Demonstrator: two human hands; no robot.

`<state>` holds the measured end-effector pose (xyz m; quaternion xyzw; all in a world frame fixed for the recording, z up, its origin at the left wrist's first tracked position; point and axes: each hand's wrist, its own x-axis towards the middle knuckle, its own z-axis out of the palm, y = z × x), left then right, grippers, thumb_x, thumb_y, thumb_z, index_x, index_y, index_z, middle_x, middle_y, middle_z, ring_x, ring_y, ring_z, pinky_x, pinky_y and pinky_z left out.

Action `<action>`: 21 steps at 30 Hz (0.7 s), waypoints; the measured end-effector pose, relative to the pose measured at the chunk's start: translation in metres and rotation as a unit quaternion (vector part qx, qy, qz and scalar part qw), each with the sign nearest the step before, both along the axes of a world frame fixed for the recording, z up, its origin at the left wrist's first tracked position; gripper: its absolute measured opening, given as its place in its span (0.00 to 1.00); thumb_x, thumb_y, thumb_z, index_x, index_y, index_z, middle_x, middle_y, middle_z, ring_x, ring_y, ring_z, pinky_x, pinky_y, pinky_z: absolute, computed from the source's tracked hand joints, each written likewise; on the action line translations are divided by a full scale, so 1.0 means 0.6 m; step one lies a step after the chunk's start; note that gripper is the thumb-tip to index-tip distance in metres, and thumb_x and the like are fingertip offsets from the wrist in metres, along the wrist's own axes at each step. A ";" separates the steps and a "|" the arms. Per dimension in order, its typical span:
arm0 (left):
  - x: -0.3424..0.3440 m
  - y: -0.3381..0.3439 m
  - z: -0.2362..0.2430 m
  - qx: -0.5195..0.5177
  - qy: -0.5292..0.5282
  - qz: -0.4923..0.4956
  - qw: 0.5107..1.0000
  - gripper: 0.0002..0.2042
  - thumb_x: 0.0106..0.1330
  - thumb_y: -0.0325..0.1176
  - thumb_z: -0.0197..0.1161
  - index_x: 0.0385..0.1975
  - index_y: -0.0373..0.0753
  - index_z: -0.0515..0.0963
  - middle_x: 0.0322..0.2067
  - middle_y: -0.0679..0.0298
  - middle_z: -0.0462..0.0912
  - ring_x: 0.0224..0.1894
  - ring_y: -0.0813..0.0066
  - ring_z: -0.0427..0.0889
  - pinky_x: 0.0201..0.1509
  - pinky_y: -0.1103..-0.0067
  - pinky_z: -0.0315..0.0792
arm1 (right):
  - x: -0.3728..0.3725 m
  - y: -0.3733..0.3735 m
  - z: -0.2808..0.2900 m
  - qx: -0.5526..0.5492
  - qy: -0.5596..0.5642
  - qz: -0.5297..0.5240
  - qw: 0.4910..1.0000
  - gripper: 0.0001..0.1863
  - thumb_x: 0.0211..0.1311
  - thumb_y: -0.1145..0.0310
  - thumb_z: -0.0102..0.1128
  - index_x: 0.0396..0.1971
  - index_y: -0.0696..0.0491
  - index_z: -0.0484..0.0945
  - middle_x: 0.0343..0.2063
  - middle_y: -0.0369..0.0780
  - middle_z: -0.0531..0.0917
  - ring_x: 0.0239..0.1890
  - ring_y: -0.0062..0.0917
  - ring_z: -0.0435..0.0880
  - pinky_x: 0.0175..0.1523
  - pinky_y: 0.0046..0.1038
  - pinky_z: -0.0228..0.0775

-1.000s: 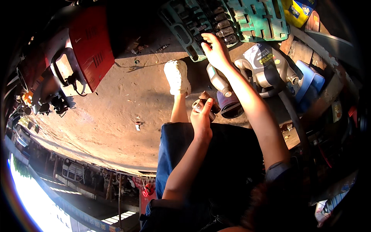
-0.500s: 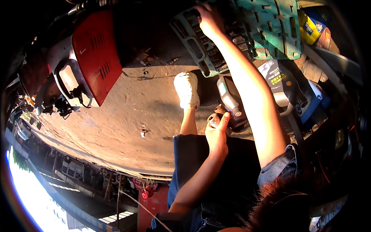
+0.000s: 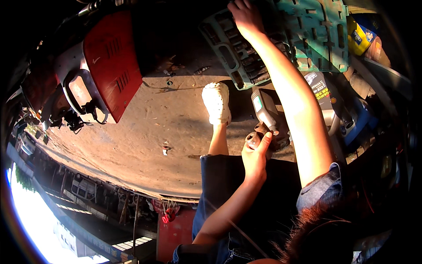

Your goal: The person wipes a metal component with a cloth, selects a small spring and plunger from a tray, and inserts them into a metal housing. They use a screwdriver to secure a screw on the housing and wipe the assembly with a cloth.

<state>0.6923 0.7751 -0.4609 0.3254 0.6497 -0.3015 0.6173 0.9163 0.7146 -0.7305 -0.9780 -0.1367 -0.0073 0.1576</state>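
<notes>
My left hand (image 3: pixel 255 163) is closed around a metal socket (image 3: pixel 252 141), thumb along its side. Another dark, round metal piece sits close behind it, partly hidden. Beyond, my right arm stretches over an unfolded green tool case (image 3: pixel 231 61) with rows of dark sockets and bits (image 3: pixel 252 66). My right hand (image 3: pixel 247 20) is above the far part of these rows; its fingertips run into deep shadow at the picture's upper edge. A grey plastic bottle (image 3: pixel 263 110) lies between the case and my left hand.
A red machine with a grey handled front (image 3: pixel 112 66) stands on the left. My white shoe (image 3: pixel 216 103) rests on the dusty floor (image 3: pixel 162 114). Right of my arm are a grey jug (image 3: pixel 323 94), a blue container (image 3: pixel 358 127) and a yellow package (image 3: pixel 358 37).
The whole view has shifted slightly. My right hand has moved a little farther up over the case. My left hand has moved slightly right, still gripping the socket.
</notes>
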 end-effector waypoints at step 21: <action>-0.016 -0.027 -0.009 0.009 -0.015 0.004 1.000 0.10 0.58 0.32 0.67 0.35 0.36 0.76 0.30 0.69 0.80 0.31 0.85 0.74 0.36 0.87 0.66 | -0.066 -0.086 0.200 0.595 0.253 -0.120 0.754 0.09 0.60 0.69 0.60 0.38 0.56 0.78 0.29 0.32 0.82 0.31 0.12 0.79 0.39 0.14 0.71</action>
